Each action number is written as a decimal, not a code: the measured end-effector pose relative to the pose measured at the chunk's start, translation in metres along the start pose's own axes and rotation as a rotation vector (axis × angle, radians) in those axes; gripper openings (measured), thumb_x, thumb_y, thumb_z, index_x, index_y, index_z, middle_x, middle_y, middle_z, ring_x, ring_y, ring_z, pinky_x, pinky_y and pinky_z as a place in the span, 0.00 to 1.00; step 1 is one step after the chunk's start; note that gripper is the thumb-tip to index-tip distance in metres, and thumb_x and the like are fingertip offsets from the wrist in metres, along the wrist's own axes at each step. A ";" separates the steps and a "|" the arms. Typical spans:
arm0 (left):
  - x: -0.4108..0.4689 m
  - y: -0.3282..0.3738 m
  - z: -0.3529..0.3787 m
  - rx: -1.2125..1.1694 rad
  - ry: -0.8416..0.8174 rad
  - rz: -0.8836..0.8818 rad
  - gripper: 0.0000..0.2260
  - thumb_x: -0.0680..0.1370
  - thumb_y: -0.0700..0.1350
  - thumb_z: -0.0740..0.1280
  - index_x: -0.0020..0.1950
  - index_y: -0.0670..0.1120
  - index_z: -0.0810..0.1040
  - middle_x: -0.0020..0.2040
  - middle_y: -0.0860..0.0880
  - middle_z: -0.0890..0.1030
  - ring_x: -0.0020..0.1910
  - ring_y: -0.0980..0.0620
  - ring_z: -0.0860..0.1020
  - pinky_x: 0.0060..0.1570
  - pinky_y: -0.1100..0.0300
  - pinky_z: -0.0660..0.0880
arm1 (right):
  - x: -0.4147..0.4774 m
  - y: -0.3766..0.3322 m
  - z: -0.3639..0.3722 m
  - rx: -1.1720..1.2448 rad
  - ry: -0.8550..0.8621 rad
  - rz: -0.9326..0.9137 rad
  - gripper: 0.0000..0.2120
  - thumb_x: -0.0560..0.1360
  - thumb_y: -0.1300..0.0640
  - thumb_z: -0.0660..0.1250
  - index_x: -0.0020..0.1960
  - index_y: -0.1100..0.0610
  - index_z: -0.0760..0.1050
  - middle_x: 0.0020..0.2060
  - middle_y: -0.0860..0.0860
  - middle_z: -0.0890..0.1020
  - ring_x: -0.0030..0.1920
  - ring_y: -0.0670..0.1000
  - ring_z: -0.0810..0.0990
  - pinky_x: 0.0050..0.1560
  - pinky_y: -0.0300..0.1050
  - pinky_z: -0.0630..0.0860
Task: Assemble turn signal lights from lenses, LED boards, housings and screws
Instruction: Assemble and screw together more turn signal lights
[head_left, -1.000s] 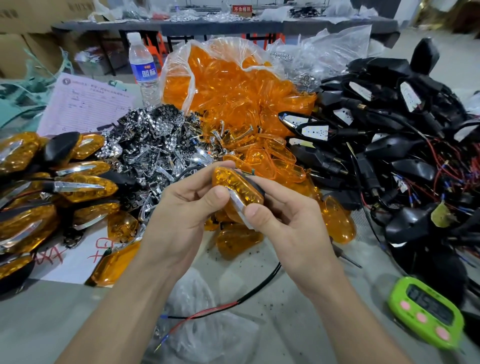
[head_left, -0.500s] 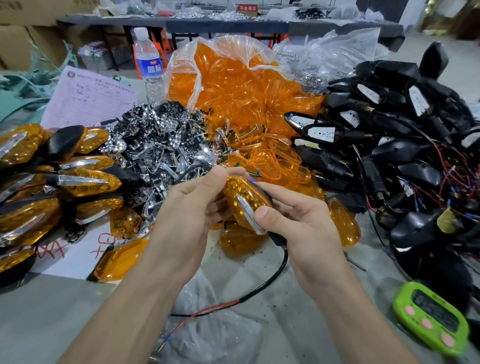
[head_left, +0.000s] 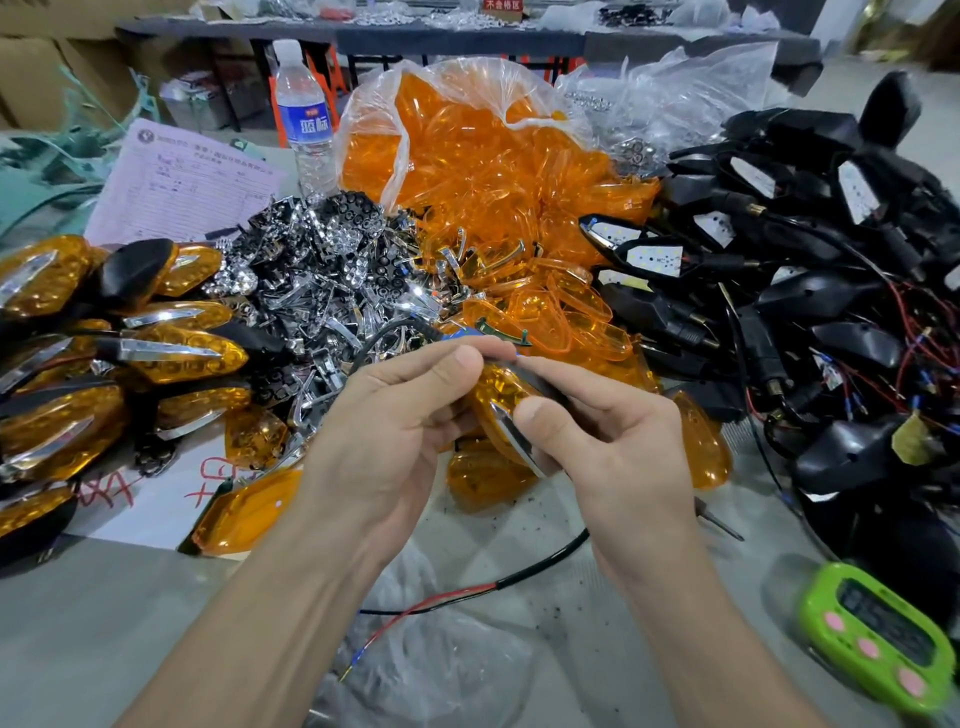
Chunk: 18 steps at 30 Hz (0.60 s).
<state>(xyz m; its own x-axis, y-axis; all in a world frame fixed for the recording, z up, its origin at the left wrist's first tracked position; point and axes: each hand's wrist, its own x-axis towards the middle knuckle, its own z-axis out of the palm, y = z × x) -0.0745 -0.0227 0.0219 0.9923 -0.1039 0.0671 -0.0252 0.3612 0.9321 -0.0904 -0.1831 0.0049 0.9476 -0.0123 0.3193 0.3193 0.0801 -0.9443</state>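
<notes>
Round it goes: the turn signal light (head_left: 494, 401) has rolled since a second ago. Then its amber face lay broad to the camera; now it sits steeper, chrome strip running down toward the right thumb, and the left thumb has climbed to the upper end.

Left hand (head_left: 395, 436): grip closed on the light, thumb on top, fingers curled behind it. Right hand (head_left: 618, 452): grip closed on it too, thumb pressed beside the chrome strip, forefinger stretched along the black back to meet the left thumb.

So the light is up off the table (head_left: 104, 623), pinched between both hands, just in front of the loose orange lenses (head_left: 566, 317). Its black cable (head_left: 550, 560) trails out from under the right hand across the table and ends in red and black wires.

Behind, a clear bag of lenses (head_left: 467, 171); left of it a heap of chrome reflectors (head_left: 311, 291); on the right, black housings (head_left: 810, 322) tangled in wire. Finished lights (head_left: 171, 353) are stacked at far left, and a green timer (head_left: 878, 644) lies near right.
</notes>
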 end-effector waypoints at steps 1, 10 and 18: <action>0.001 0.000 0.000 0.003 0.002 -0.003 0.11 0.69 0.51 0.75 0.46 0.47 0.90 0.46 0.46 0.87 0.44 0.51 0.85 0.48 0.58 0.83 | 0.000 -0.001 0.002 0.002 0.027 -0.005 0.15 0.73 0.58 0.74 0.56 0.44 0.86 0.47 0.45 0.89 0.43 0.43 0.85 0.43 0.36 0.79; 0.004 -0.006 0.020 -0.119 -0.085 -0.176 0.27 0.72 0.58 0.61 0.59 0.42 0.86 0.64 0.35 0.82 0.60 0.40 0.80 0.52 0.46 0.76 | -0.002 0.002 0.012 0.211 0.009 0.064 0.12 0.72 0.61 0.75 0.54 0.54 0.88 0.50 0.53 0.89 0.51 0.56 0.87 0.50 0.46 0.83; 0.003 -0.020 0.036 0.045 0.127 -0.086 0.23 0.66 0.63 0.63 0.42 0.45 0.86 0.46 0.37 0.83 0.45 0.36 0.79 0.45 0.39 0.70 | -0.005 0.004 0.015 0.321 0.007 0.121 0.13 0.71 0.68 0.74 0.54 0.58 0.87 0.48 0.51 0.89 0.46 0.46 0.87 0.46 0.35 0.80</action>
<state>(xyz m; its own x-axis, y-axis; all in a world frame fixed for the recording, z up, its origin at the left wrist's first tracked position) -0.0753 -0.0637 0.0166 0.9983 -0.0134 -0.0569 0.0582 0.3134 0.9478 -0.0936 -0.1675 0.0007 0.9788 0.0095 0.2047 0.1847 0.3915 -0.9015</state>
